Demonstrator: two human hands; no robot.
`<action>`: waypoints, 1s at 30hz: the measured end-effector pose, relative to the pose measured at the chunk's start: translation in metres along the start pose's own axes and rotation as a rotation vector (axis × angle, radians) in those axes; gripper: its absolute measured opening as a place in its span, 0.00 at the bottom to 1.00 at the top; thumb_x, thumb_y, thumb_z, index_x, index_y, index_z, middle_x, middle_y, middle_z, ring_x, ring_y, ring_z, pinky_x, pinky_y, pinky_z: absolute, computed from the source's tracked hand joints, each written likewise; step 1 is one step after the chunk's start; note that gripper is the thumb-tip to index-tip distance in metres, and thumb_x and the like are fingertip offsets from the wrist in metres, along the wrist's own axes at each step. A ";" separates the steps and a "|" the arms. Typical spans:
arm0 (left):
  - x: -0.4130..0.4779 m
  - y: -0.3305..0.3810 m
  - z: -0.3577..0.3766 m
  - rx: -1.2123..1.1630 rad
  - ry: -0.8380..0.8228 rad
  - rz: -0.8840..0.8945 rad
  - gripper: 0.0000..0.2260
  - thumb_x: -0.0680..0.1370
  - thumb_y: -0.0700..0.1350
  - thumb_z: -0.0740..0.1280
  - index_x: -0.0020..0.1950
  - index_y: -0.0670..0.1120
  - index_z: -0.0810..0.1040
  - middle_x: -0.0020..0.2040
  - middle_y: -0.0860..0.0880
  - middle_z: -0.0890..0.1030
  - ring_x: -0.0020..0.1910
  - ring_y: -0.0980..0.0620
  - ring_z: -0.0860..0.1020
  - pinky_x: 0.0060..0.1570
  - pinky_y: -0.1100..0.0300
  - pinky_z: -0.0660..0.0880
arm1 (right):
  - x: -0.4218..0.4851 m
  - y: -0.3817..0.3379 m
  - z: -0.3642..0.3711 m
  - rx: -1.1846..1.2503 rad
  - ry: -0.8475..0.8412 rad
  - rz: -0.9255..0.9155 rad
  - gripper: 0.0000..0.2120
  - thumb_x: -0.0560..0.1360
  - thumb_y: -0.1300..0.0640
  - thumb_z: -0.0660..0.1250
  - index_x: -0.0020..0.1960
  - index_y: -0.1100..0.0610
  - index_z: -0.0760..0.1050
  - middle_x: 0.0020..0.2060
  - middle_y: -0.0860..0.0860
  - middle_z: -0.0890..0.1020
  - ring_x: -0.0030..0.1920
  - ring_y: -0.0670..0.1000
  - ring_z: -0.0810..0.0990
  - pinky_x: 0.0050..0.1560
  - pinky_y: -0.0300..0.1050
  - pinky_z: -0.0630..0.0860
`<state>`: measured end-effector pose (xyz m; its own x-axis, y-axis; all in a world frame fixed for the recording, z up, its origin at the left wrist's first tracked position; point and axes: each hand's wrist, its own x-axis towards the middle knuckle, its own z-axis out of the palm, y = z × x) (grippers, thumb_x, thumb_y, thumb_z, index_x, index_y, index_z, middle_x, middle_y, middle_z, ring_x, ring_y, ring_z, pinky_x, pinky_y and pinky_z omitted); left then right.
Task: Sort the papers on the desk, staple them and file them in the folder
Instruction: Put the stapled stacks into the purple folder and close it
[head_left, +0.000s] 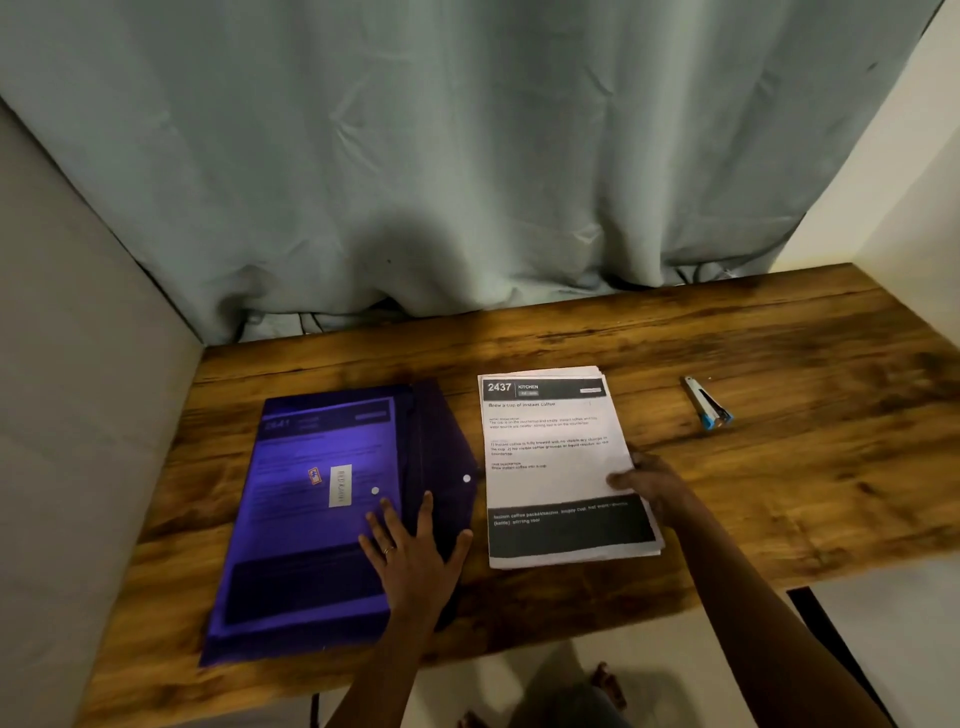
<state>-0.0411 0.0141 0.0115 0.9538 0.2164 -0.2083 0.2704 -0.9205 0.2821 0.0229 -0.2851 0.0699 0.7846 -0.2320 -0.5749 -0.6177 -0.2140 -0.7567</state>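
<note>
A person's left hand lies flat, fingers spread and straight, pressing on the near right part of a purple folder whose flap is open to the right on a wooden desk. The right hand pinches the right edge of a stack of papers just right of the folder, thumb on top. A stapler lies farther right, apart.

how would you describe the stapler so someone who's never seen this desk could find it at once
Start at the wooden desk and go to its right side, past the stack of printed papers. There the stapler lies alone on bare wood. It is the only small, slim metal thing, silver with a blue end, while its neighbours are flat sheets and a purple folder.
</note>
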 end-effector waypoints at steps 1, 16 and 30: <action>0.000 0.000 0.000 -0.002 -0.003 0.000 0.53 0.59 0.79 0.27 0.77 0.57 0.54 0.77 0.37 0.46 0.75 0.34 0.42 0.70 0.41 0.36 | -0.003 -0.002 -0.002 0.046 0.020 -0.004 0.11 0.71 0.65 0.71 0.51 0.56 0.75 0.50 0.55 0.80 0.55 0.58 0.77 0.56 0.55 0.76; 0.000 -0.002 -0.008 -0.018 -0.033 0.005 0.49 0.59 0.77 0.38 0.77 0.58 0.52 0.77 0.37 0.46 0.76 0.36 0.41 0.72 0.40 0.40 | -0.007 -0.024 0.033 0.324 0.070 -0.094 0.12 0.73 0.67 0.68 0.56 0.61 0.74 0.54 0.56 0.79 0.57 0.57 0.76 0.56 0.54 0.74; 0.001 -0.005 -0.007 -0.019 -0.030 0.027 0.49 0.60 0.77 0.38 0.77 0.58 0.51 0.77 0.37 0.45 0.76 0.36 0.41 0.72 0.40 0.40 | 0.019 -0.020 0.074 -0.462 0.327 -0.135 0.35 0.69 0.50 0.74 0.69 0.60 0.63 0.66 0.58 0.69 0.66 0.60 0.69 0.65 0.52 0.69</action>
<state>-0.0409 0.0211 0.0161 0.9567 0.1812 -0.2278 0.2469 -0.9196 0.3056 0.0540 -0.2147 0.0512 0.8466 -0.4392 -0.3007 -0.5294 -0.6373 -0.5600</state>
